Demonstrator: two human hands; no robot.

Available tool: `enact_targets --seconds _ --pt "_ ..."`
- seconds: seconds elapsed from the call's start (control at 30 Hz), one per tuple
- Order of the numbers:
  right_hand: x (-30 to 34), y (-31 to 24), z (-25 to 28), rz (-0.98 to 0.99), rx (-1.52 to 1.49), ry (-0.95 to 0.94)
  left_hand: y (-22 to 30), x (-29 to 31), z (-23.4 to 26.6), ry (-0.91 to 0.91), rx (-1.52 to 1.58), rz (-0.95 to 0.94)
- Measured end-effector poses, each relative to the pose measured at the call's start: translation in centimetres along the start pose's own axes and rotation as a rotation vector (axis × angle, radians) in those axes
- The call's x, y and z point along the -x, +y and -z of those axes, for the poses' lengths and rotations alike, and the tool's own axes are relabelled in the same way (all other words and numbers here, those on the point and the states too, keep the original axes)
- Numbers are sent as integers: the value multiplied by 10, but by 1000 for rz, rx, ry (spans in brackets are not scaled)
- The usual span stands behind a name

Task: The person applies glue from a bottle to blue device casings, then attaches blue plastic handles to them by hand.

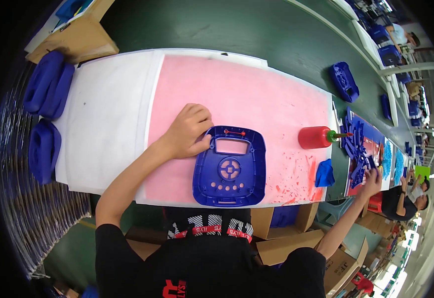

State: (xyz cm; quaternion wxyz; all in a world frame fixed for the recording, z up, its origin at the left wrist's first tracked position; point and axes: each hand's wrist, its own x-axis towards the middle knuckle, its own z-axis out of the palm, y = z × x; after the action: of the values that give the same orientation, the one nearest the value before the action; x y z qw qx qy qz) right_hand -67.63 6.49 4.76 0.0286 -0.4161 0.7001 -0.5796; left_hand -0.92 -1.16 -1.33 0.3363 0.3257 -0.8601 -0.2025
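Note:
A blue plastic housing (208,180) lies on the pink sheet in front of me, its ribbed inner side up, with a rectangular window, a round grille and a row of small holes. Near its top edge sits a short red strip (234,132). With curled fingers, my left hand (189,131) grips the housing's upper left corner. Far to the right, my right hand (372,183) reaches to a pile of small blue plastic pieces (354,141). Its fingers are pinched at one piece by the pile's near end; the fingertips are small and partly hidden.
Right of the housing lie a red squeeze bottle (314,137) with a green-collared nozzle and a crumpled blue cloth (324,174). Blue housings (50,84) stack at the left edge; another (344,82) lies on the green bench. Cardboard boxes (289,246) stand below; people sit farther right.

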Motion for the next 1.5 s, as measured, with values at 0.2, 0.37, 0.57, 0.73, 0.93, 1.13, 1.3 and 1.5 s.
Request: enact_targets --seconds 0.2,0.37,0.57,0.73,0.93,1.13,1.3,1.5 --pt "3 -80 37 -174 -974 -570 -2 4 0 27 -11 -3" --pt "81 -200 -25 204 -562 -315 -4 6 1 35 -11 -2" --pt "164 -224 -124 182 -1001 -1006 -3 5 0 7 -28 5" --pt "192 -228 -163 -143 -785 -1056 -3 3 -1 23 -7 -11" --pt "219 -213 -216 -664 -1758 -1079 -3 2 -2 22 -19 -3" --pt "212 -227 -232 -890 -1548 -852 -5 6 -3 50 -21 -21" --pt "218 -233 -242 -179 -735 -970 -5 5 -3 58 -37 -37" --pt "237 -249 -272 651 49 -898 -5 6 -2 68 -43 -45"
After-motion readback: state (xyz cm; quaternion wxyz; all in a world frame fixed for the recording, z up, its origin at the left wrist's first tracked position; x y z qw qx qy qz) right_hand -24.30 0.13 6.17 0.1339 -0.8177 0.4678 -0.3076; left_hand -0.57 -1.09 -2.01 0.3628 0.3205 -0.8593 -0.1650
